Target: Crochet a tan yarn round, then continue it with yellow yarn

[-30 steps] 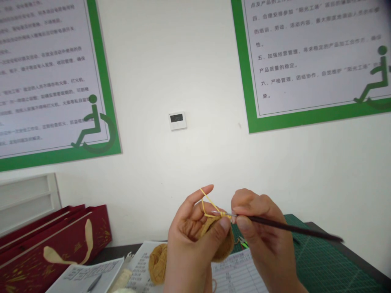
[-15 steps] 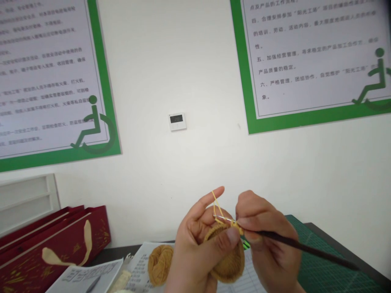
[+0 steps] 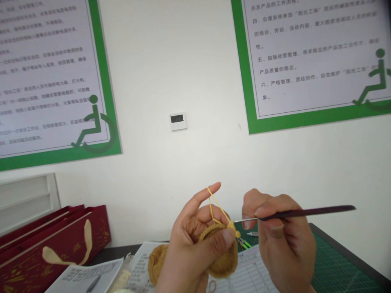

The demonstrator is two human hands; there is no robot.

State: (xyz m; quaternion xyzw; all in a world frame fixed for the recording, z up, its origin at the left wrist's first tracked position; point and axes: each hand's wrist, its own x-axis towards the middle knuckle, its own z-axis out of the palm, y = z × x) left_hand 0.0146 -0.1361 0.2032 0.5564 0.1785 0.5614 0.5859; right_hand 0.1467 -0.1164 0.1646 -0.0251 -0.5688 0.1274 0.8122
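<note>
My left hand (image 3: 195, 240) is closed on a round mustard crochet piece (image 3: 220, 256), thumb pressed on its top edge. A yellow yarn strand (image 3: 215, 205) loops over my raised left forefinger and runs down to the piece. My right hand (image 3: 282, 240) pinches a dark crochet hook (image 3: 302, 213); its metal tip sits in a loop at the piece's edge, its handle pointing right and almost level. A mustard yarn ball (image 3: 157, 262) lies on the papers below my left hand.
Printed sheets (image 3: 244, 276) and a green cutting mat (image 3: 332, 268) cover the dark table. Red gift bags (image 3: 51, 244) stand at the left. Green-bordered posters (image 3: 305, 61) and a small thermostat (image 3: 177, 121) hang on the white wall behind.
The hook's handle swung up from pointing down-right to nearly level. My right hand shifted right, drawing the hook tip out toward the piece's right edge. My left hand stayed about the same.
</note>
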